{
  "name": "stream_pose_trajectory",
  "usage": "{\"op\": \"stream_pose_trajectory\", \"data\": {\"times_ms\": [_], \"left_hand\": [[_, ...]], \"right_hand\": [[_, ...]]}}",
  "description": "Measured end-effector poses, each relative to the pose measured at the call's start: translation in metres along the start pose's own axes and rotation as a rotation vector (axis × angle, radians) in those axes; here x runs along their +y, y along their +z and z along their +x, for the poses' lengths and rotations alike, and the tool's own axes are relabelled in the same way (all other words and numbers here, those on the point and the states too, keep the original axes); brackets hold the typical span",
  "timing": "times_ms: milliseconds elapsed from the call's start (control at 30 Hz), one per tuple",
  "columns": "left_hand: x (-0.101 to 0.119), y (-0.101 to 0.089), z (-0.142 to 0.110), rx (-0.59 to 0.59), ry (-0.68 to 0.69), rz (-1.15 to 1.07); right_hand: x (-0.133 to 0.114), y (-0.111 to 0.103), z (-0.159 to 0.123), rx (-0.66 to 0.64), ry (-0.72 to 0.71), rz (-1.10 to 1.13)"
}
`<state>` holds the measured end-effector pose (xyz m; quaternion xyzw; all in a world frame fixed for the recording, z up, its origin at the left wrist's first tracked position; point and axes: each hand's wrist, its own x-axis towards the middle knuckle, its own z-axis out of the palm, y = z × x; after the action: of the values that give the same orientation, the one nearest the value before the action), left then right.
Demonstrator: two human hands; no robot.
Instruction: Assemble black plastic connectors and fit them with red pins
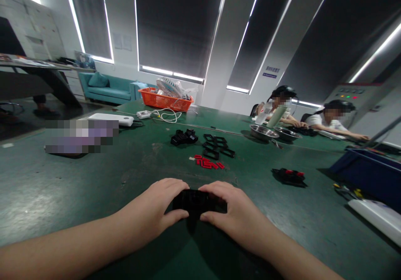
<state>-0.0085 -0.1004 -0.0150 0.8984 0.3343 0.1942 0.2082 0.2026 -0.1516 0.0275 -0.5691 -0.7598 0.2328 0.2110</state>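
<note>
Both hands grip a dark black plastic part low over the near side of the green table. My left hand is closed on its left end, with the thumb along the near side. On the right end, my right hand is closed in the same way. The part's fine shape is too dark to make out. Beyond the hands lie several small red pieces, several black rectangular frames and a pile of black parts.
Black parts with red pieces lie to the right, near a dark blue bin and a white device. Farther back are steel bowls, an orange basket, a white power bank and cables. Two people sit at the far right.
</note>
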Motion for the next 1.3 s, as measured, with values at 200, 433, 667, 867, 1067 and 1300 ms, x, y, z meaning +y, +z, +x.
{"op": "stream_pose_trajectory", "data": {"times_ms": [200, 433, 667, 867, 1067, 1300], "left_hand": [[0.0006, -0.0009, -0.0006, 0.004, -0.001, -0.009], [0.0025, -0.0026, -0.0001, -0.001, -0.011, 0.0], [0.0028, -0.0027, 0.0002, -0.023, -0.033, 0.007], [0.0019, -0.0025, 0.0008, -0.015, -0.018, 0.009], [0.002, -0.0025, 0.0001, -0.011, -0.006, 0.006], [0.0021, -0.0021, 0.0007, -0.002, -0.014, 0.016]], "right_hand": [[-0.0017, -0.0006, 0.0004, -0.001, 0.002, -0.002], [-0.0013, -0.0009, -0.0011, 0.003, -0.008, 0.006], [-0.0002, -0.0007, -0.0007, 0.002, -0.021, -0.013], [-0.0013, -0.0005, -0.0004, 0.009, -0.01, -0.007], [-0.0008, -0.0001, -0.0006, 0.011, -0.017, 0.001], [-0.0008, -0.0001, -0.0007, 0.015, -0.014, -0.001]]}}
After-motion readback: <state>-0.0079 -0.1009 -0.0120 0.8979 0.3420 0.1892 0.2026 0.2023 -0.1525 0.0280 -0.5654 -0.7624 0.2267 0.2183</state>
